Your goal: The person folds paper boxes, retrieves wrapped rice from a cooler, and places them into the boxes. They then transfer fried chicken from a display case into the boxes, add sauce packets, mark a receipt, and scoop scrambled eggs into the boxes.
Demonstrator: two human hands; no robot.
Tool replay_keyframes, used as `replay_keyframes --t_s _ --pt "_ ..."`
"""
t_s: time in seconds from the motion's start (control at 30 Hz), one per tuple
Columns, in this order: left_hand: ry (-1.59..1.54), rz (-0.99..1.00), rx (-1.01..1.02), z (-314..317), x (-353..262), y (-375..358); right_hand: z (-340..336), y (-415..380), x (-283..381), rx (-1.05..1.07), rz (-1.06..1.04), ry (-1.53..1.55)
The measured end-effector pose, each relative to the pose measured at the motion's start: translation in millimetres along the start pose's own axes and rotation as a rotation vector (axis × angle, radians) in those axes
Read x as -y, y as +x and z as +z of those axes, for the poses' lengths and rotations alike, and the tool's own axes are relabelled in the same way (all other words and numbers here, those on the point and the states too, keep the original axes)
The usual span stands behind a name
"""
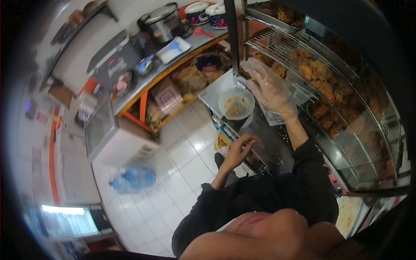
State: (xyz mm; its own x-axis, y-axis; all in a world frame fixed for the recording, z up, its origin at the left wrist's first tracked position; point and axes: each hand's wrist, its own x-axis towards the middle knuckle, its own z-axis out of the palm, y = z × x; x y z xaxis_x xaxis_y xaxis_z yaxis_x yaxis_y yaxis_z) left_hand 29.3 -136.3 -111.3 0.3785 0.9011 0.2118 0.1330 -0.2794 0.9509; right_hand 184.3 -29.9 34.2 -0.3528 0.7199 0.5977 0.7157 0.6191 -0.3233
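A person's gloved right hand (272, 92), grip unclear, is beside a bowl (234, 92) near the left edge of the metal counter (212, 94), bare left hand (237, 154) empty, fingers loosely parted; a knock from either could tip it

Here the light is even but dull, a greyish indoor wash. Around 8 o'clock a white strip (63, 210) burns out, bluish about its edges; pale glare sits on the floor (180, 145) near the middle. The glove (268, 84), toward 1 o'clock, catches shiny highlights. At 2 o'clock the chicken (318, 74) sinks into brown gloom, and the shirt (264, 187), toward 5, is nearly black. The left fingers (245, 139) blur; the shelf (78, 34) at 10 bends and smears, black swallowing every corner.
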Motion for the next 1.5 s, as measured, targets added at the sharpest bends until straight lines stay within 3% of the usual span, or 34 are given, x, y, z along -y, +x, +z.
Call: replay_keyframes --t_s 0.07,0.1,0.27,0.3,0.37,0.43,0.47,0.5,0.57,0.6,0.63,0.67,0.7,0.87,0.93,1.03,1.1,1.13,1.2,1.33,1.43,1.47,1.5 --pt "-0.073 0.141 0.098 -6.3 14.7 48.8 31.9 24.6 -30.9 -0.253 -0.022 -0.496" --pt "-0.042 0.183 0.111 -8.2 23.6 72.4 34.6 39.5 -36.3 -0.264 0.026 -0.524" --pt "-0.199 0.328 0.214 -8.4 28.2 183.1 -1.7 135.6 -43.5 0.700 0.732 -0.532" --pt "-0.208 0.422 0.222 -7.2 25.1 201.7 9.7 143.0 -78.7 0.678 0.780 -0.557" --pt "-0.235 0.454 0.402 -0.6 32.0 228.8 46.0 138.0 -161.0 0.069 0.610 -0.894" --pt "-0.086 0.535 0.644 12.8 45.9 242.1 37.6 148.8 -174.3 0.164 0.798 -0.786" --pt "-0.143 0.802 0.371 20.7 52.3 234.5 35.1 152.1 -176.5 0.201 0.874 -0.747" --pt "-0.156 0.826 0.394 32.9 67.2 229.0 29.5 155.7 -176.5 0.226 0.941 -0.720" --pt "-0.429 0.325 0.516 51.9 93.3 231.4 20.0 160.6 -174.0 0.222 1.031 -0.692" --pt "-0.706 -0.006 0.772 22.9 56.7 235.3 17.8 159.9 -173.4 0.214 1.068 -0.684" --pt "-0.715 0.006 0.805 26.8 66.1 243.7 19.5 157.7 -170.5 0.220 1.099 -0.670" --pt "-0.485 0.231 0.788 31.7 75.6 251.1 19.8 153.5 -167.7 0.211 1.122 -0.659" --pt "-0.257 0.451 0.751 36.9 82.0 254.5 22.3 150.4 -162.9 0.198 1.138 -0.651" --pt "-0.346 0.366 0.871 21.5 60.4 255.5 30.7 147.0 -135.9 0.041 1.080 -0.628" --pt "-0.402 0.380 0.828 8.4 39.0 262.1 37.3 143.3 -124.9 -0.021 1.055 -0.606" --pt "-0.491 0.400 0.794 40.9 58.0 269.6 49.5 129.0 -108.4 -0.101 1.042 -0.556" --pt "-0.562 0.425 0.756 56.4 68.8 267.2 53.6 116.7 -92.0 -0.172 0.625 -0.641" --pt "-0.536 0.399 0.779 50.2 65.5 268.2 54.4 114.1 -80.1 -0.179 0.651 -0.641" --pt "-0.484 0.373 0.817 40.2 58.7 270.4 51.7 110.7 -54.7 -0.042 0.409 -0.805" --pt "-0.311 0.361 0.830 7.7 50.1 280.7 41.7 75.5 9.9 -0.187 0.313 -0.713" --pt "-0.063 0.327 0.782 -40.5 33.3 286.4 24.5 6.9 62.9 -0.344 0.436 -0.745" --pt "0.001 0.303 0.724 -57.8 28.3 285.3 19.3 -28.8 87.9 -0.415 0.572 -0.748" --pt "-0.234 0.304 0.646 -57.4 55.4 291.9 18.9 -58.4 109.2 -0.490 0.705 -0.753"
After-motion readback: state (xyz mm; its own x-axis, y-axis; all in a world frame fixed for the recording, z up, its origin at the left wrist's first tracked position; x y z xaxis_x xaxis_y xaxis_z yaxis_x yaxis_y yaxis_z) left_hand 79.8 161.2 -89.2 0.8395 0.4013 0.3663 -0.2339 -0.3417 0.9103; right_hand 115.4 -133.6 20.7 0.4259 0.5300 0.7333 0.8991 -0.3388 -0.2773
